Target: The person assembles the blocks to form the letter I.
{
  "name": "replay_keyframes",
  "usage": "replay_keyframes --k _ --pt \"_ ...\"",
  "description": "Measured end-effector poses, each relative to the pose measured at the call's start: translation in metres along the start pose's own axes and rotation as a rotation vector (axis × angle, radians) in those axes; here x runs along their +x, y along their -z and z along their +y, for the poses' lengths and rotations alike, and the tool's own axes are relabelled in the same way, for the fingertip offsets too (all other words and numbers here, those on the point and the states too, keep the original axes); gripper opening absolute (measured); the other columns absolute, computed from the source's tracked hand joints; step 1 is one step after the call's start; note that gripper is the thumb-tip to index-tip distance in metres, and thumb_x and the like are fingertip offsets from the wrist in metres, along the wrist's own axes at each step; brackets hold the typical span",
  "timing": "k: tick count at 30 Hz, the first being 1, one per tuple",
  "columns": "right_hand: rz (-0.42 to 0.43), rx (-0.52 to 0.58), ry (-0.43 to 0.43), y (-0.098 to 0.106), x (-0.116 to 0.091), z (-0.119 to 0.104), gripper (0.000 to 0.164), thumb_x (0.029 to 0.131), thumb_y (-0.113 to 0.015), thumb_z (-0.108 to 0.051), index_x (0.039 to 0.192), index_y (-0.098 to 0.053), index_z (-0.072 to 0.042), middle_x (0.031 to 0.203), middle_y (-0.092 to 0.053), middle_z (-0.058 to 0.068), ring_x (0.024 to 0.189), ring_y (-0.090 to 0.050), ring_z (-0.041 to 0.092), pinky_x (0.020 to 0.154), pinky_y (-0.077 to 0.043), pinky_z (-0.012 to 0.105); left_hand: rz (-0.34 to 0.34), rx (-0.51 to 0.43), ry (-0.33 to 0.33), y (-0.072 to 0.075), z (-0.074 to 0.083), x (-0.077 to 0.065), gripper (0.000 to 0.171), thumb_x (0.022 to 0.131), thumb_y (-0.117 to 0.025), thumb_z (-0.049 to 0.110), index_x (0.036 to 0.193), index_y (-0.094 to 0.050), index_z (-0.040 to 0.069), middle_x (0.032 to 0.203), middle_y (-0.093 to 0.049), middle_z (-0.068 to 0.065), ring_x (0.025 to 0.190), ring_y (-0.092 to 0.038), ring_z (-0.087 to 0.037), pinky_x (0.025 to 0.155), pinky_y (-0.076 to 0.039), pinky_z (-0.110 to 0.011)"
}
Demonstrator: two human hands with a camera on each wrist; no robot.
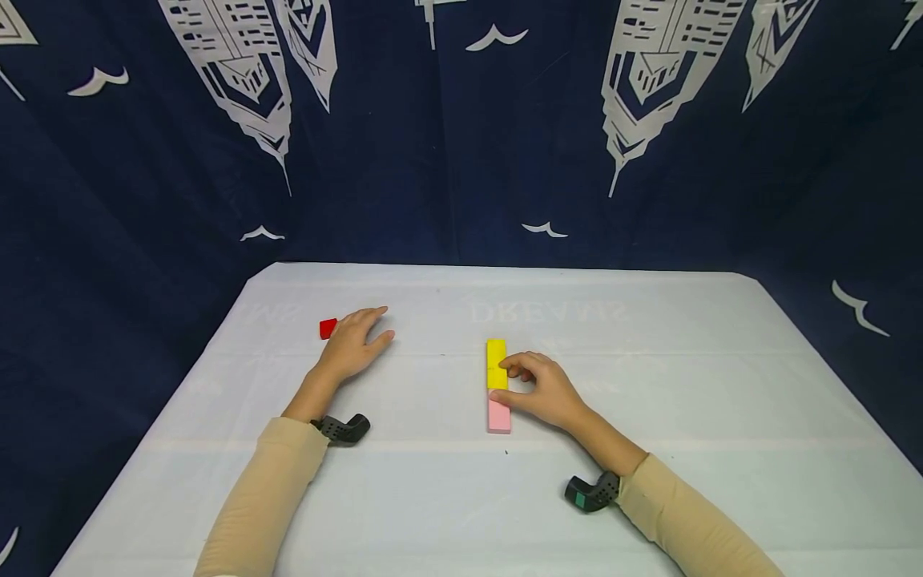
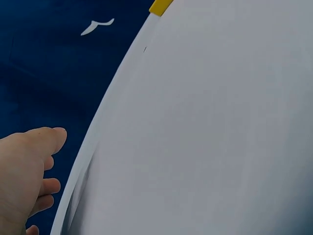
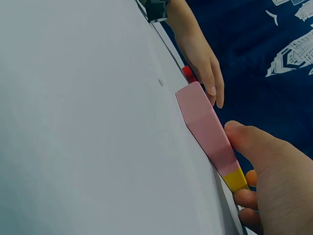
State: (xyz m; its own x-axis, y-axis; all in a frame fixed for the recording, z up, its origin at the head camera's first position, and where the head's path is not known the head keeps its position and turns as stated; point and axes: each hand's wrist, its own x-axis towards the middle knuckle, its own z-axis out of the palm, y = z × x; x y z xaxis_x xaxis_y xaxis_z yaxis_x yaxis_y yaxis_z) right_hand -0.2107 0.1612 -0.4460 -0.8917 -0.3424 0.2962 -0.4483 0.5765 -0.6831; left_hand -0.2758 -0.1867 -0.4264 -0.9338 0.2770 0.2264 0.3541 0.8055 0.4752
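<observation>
A yellow block, with a faint line across it, lies end to end with a pink block in a straight row. My right hand is over the row from its right side, thumb across the pink end where the colours meet and bent fingers at the yellow block's right edge. The right wrist view shows the pink block close up, thumb at its edge. At the left, my left hand extends its fingers past a red block, partly covering it in the head view, with nothing in its grasp.
The blocks lie on a white-covered table. Behind it hangs a dark blue cloth printed with white buildings and birds. Black wrist devices sit on the left forearm and right forearm. A tiny dark speck lies below the pink block.
</observation>
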Motion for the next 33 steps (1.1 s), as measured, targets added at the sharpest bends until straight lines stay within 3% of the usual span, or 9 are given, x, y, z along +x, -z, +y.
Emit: replay_keyframes --k 11,22,33 --pt "-0.003 -0.006 0.0 0.001 0.0 -0.001 0.047 0.074 -0.085 -0.033 0.111 -0.068 -0.009 0.095 -0.063 -0.002 0.087 -0.054 0.016 0.079 -0.049 0.034 0.076 -0.026 0.025 0.013 -0.017 -0.007 0.053 0.098 -0.057 0.029 0.142 -0.047 0.002 0.142 -0.047 -0.022 0.134 -0.038 -0.04 0.113 -0.02 -0.054" --pt "-0.001 -0.009 0.008 0.001 0.0 -0.001 0.047 0.075 -0.085 -0.033 0.111 -0.068 -0.009 0.095 -0.063 -0.002 0.086 -0.054 0.016 0.079 -0.049 0.033 0.146 0.02 0.086 0.028 -0.036 -0.014 0.051 0.096 -0.057 0.024 0.139 -0.049 -0.001 0.139 -0.048 -0.027 0.13 -0.039 -0.045 0.112 -0.02 -0.056" --pt "-0.003 -0.011 0.0 0.001 0.0 0.0 0.047 0.075 -0.085 -0.033 0.111 -0.068 -0.009 0.095 -0.062 -0.003 0.086 -0.054 0.015 0.079 -0.049 0.033 0.146 0.051 0.146 0.031 -0.051 -0.019 0.052 0.097 -0.057 0.023 0.14 -0.047 -0.003 0.14 -0.045 -0.028 0.132 -0.036 -0.046 0.113 -0.018 -0.057"
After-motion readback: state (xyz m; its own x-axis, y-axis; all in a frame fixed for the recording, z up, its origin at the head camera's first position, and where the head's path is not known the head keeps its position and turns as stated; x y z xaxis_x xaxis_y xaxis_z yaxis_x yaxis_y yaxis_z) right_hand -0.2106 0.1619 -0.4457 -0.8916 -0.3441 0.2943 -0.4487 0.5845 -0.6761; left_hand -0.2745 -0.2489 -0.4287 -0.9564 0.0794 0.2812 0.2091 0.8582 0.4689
